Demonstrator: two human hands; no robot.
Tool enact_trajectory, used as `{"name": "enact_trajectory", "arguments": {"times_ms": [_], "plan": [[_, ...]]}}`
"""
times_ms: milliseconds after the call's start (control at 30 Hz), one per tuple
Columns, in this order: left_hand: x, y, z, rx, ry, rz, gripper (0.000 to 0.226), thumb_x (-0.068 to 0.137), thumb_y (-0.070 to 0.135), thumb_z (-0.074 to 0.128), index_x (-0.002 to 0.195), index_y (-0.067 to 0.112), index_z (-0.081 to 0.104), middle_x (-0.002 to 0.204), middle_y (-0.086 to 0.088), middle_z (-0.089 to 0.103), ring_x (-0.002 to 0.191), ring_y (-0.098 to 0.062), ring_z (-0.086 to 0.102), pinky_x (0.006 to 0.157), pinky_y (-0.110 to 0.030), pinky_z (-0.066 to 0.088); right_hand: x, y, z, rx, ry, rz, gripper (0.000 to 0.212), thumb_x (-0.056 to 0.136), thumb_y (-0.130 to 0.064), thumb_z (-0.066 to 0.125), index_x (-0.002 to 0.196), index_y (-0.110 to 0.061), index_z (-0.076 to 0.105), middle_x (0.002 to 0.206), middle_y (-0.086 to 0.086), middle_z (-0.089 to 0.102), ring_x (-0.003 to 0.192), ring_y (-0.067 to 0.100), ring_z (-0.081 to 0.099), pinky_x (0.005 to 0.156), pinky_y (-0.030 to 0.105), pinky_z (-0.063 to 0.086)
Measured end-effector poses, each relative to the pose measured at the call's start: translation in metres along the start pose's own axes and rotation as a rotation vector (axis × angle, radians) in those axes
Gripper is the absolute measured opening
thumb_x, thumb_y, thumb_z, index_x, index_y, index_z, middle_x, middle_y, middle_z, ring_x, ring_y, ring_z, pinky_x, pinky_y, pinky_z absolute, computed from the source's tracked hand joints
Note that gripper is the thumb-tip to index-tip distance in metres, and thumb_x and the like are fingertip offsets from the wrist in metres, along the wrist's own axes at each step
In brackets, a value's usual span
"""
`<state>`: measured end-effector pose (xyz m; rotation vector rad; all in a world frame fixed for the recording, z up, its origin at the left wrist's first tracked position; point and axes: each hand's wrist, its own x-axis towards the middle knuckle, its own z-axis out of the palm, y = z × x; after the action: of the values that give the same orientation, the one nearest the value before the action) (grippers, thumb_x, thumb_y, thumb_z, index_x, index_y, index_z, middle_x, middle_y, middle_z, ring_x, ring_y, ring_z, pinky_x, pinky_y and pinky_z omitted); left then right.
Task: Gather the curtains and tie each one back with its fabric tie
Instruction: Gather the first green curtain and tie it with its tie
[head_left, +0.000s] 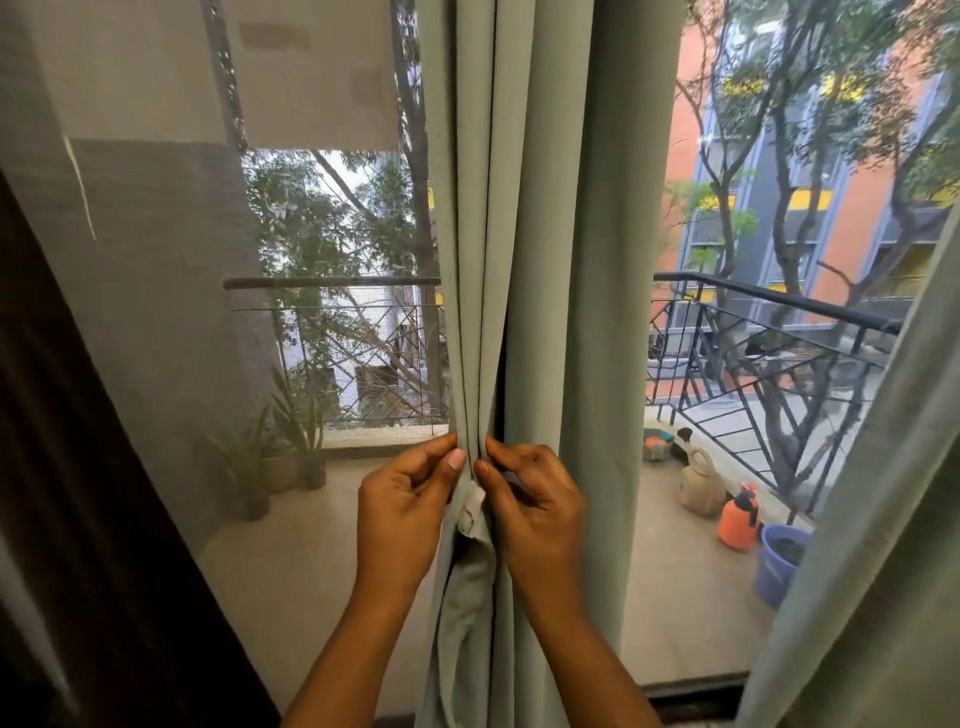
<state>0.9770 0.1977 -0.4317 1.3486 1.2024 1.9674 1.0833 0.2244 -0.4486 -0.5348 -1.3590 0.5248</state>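
A pale green curtain hangs gathered in folds down the middle of the window. My left hand pinches a fold on its left side and my right hand pinches the fold beside it, thumbs almost touching. Between my hands a crumpled pale strip of fabric shows, possibly the tie; its ends are hidden. A second green curtain hangs loose at the right edge.
A mesh screen covers the left half of the window, with a dark frame at far left. Beyond the glass lie a balcony railing, potted plants, a jug, an orange sprayer and a blue bucket.
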Motion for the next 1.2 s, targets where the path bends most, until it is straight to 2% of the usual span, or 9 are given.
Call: {"name": "enact_trajectory", "arguments": {"times_ms": [100,233,500,700,767,867,1000,1133,1200], "plan": [[0.001,0.0,0.0,-0.039,-0.036,-0.043,0.021,0.082,0.009,0.066,0.1,0.019,0.07,0.084,0.013,0.075,0.083,-0.002,0.07,0.073,-0.018,0.055,0.001,-0.002,-0.002,-0.017,-0.013,-0.006,0.026,0.081,-0.019,0.072,0.106,-0.014,0.071,0.091,-0.003,0.066,0.083,0.01,0.067,0.069,0.02,0.054],[0.003,0.001,0.001,-0.02,-0.016,-0.018,0.022,0.082,0.008,0.067,0.097,0.024,0.071,0.09,0.012,0.075,0.089,-0.008,0.072,0.081,-0.024,0.057,0.002,-0.001,-0.004,-0.084,-0.025,-0.066,0.021,0.082,-0.006,0.069,0.103,-0.006,0.072,0.092,0.001,0.067,0.085,0.004,0.066,0.073,0.015,0.052],[-0.003,0.004,0.012,-0.067,0.043,-0.026,0.022,0.071,0.026,0.071,0.093,0.022,0.073,0.088,0.005,0.076,0.086,-0.013,0.073,0.078,-0.027,0.057,0.004,0.006,-0.011,-0.047,-0.114,-0.072,0.019,0.085,-0.015,0.066,0.103,-0.012,0.073,0.089,-0.002,0.066,0.083,0.006,0.066,0.072,0.021,0.054],[0.005,0.005,0.013,0.048,0.105,0.022,0.018,0.074,0.018,0.077,0.09,0.025,0.072,0.079,0.007,0.076,0.077,-0.009,0.072,0.072,-0.021,0.057,0.006,0.021,-0.025,-0.066,-0.262,-0.044,0.023,0.086,-0.019,0.063,0.106,-0.013,0.072,0.09,-0.008,0.065,0.085,0.004,0.065,0.075,0.021,0.052],[0.004,0.003,0.014,0.147,0.156,0.087,0.022,0.078,0.01,0.076,0.095,0.023,0.072,0.078,0.009,0.074,0.073,-0.003,0.07,0.072,-0.019,0.057,0.01,0.022,-0.035,-0.119,-0.148,-0.045,0.017,0.084,-0.013,0.067,0.1,-0.017,0.073,0.09,-0.009,0.066,0.083,0.002,0.065,0.071,0.016,0.051],[0.002,0.0,0.016,0.205,0.199,0.141,0.027,0.08,0.004,0.075,0.103,0.016,0.071,0.083,0.007,0.073,0.076,-0.001,0.07,0.076,-0.019,0.057,0.024,0.022,-0.043,-0.235,0.142,0.026,0.032,0.081,-0.016,0.074,0.109,-0.027,0.065,0.099,-0.009,0.061,0.088,0.0,0.06,0.066,0.009,0.046],[0.002,-0.003,0.019,0.211,0.24,0.154,0.032,0.079,0.002,0.075,0.1,0.026,0.068,0.085,0.015,0.071,0.078,0.001,0.07,0.075,-0.015,0.055,0.048,0.029,-0.035,-0.252,0.1,0.251,0.075,0.067,-0.041,0.081,0.131,-0.03,0.043,0.113,-0.014,0.054,0.101,-0.001,0.051,0.079,0.019,0.047],[0.006,-0.005,0.022,0.238,0.25,0.165,0.03,0.079,0.005,0.075,0.101,0.025,0.069,0.087,0.015,0.071,0.08,0.0,0.069,0.076,-0.017,0.055,0.056,0.032,-0.03,-0.291,0.09,0.212,0.027,0.077,-0.023,0.076,0.098,-0.029,0.06,0.084,-0.019,0.061,0.078,-0.006,0.059,0.071,0.022,0.052],[0.007,-0.005,0.023,0.258,0.259,0.172,0.028,0.08,0.009,0.076,0.101,0.025,0.068,0.086,0.013,0.071,0.077,-0.001,0.069,0.074,-0.019,0.056,0.05,0.029,-0.032,-0.279,0.097,0.151,0.019,0.081,-0.017,0.073,0.089,-0.031,0.062,0.08,-0.018,0.063,0.074,-0.003,0.061,0.068,0.019,0.051]]}}
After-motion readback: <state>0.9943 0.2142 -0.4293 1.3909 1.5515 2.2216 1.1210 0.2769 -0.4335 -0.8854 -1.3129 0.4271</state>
